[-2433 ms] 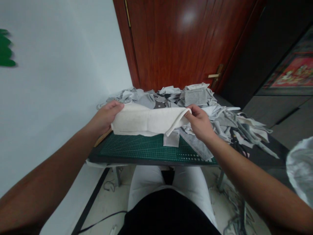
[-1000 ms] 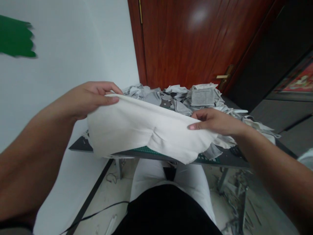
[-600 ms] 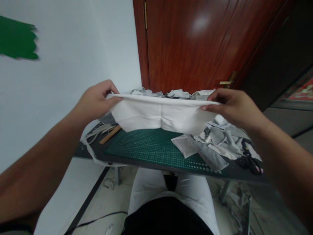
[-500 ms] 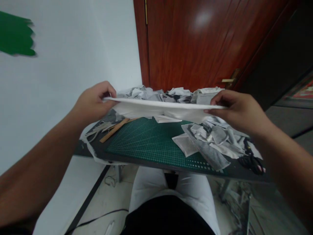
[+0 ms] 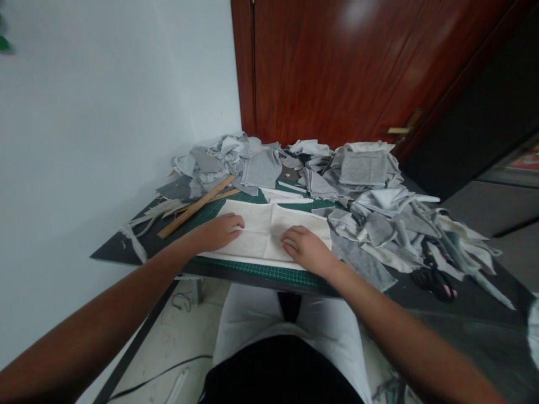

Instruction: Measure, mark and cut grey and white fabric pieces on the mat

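A white piece of cloth [image 5: 257, 224] lies spread on the green cutting mat [image 5: 286, 272], with crease lines across its middle. My left hand [image 5: 221, 231] rests on the cloth's left part, fingers loosely curled and holding nothing that I can see. On the right half, my right hand [image 5: 309, 247] touches the cloth with bent fingers, thumb a little apart from them. Just beyond the cloth's far edge are narrow folded white strips [image 5: 284, 195]. Grey fabric pieces [image 5: 366, 264] lie against its right end.
Heaps of grey and white scraps [image 5: 261, 165] line the back of the dark table [image 5: 113, 247]. Wooden strips [image 5: 196, 207] and pale fabric strips [image 5: 158, 213] lie at the left. Black-handled scissors [image 5: 435, 283] are at the right. A white wall and brown door [image 5: 328, 73] stand close behind.
The white cloth, held up stretched between both hands before, now lies flat on the mat. Both hands have come down and closer together, their pinch on its edge released.
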